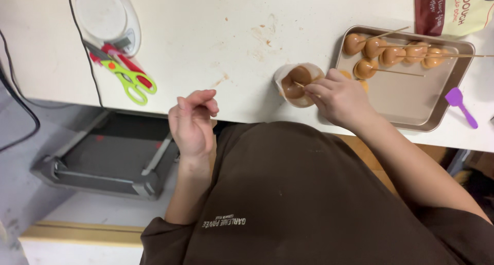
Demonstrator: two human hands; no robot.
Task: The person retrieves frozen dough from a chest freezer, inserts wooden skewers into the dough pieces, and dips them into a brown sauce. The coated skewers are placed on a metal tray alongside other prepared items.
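My right hand (340, 98) pinches a thin wooden skewer (300, 84) whose tip dips into a small clear cup (297, 84) of brown caramel-coloured sauce on the white table. My left hand (193, 122) hovers over the table's near edge, holding nothing, its fingers loosely curled and apart. Just right of the cup, a metal baking tray (411, 98) holds several glazed brown balls (392, 55) on skewers along its far side.
A purple spatula (460, 105) lies right of the tray, a dark red and cream bag (453, 9) behind it. Green and red scissors (128, 75) rest next to a round white scale (105, 17) at far left. A black cable (82, 43) crosses the table.
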